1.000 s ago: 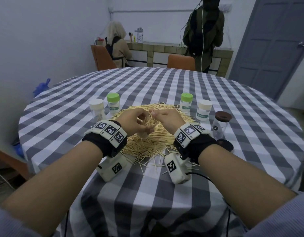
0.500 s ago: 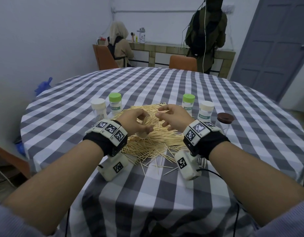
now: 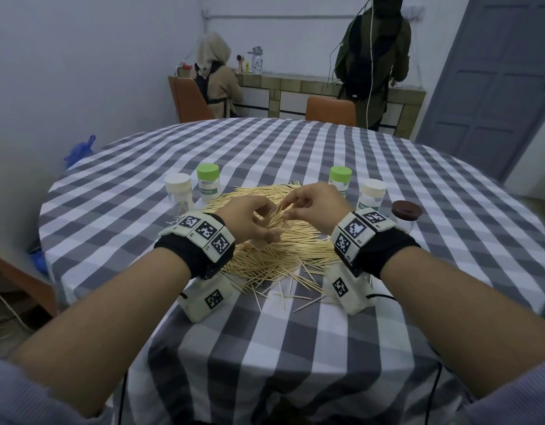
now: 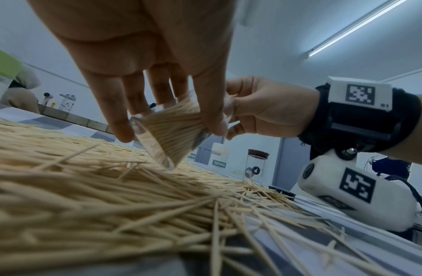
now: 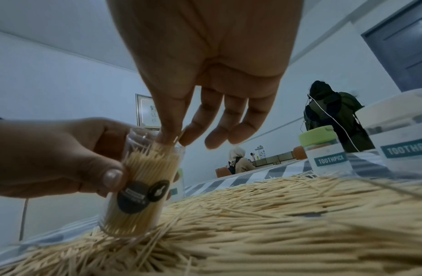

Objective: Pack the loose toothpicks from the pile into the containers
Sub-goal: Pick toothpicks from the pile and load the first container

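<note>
Left hand [image 3: 249, 220] is wrapped round a clear jar [image 5: 140, 184] w/ black round stickers, thumb on the front wall, fingers behind — the jar sits tilted, its base down in the toothpick pile [image 3: 277, 240]. Jar is packed nearly full of toothpicks, tips fanning out at the mouth. Right hand [image 3: 314, 207] hovers at the jar's mouth, thumb and forefinger pinched together at the toothpick tips; other fingers [image 5: 233, 128] hang loosely curled. Can't tell if it pinches one toothpick or several.

The pile spreads across the middle of the round table [image 3: 418, 191], which has a grey-and-white check cloth, w/ loose strays scattered toward the near edge. Behind the pile, on the left: a white-lidded container [image 3: 178, 191] and a green-lidded one [image 3: 208, 185] labelled TOOTHPICK, side by side. On the right: another green-lidded container [image 3: 340, 179], a white-lidded one [image 3: 371, 194], then a brown-lidded jar [image 3: 406, 214] furthest right — all upright, lids on.

Both wrists carry black straps w/ white marker blocks. Beyond the table, one person sits and another stands at a counter along the far wall, backs turned.
</note>
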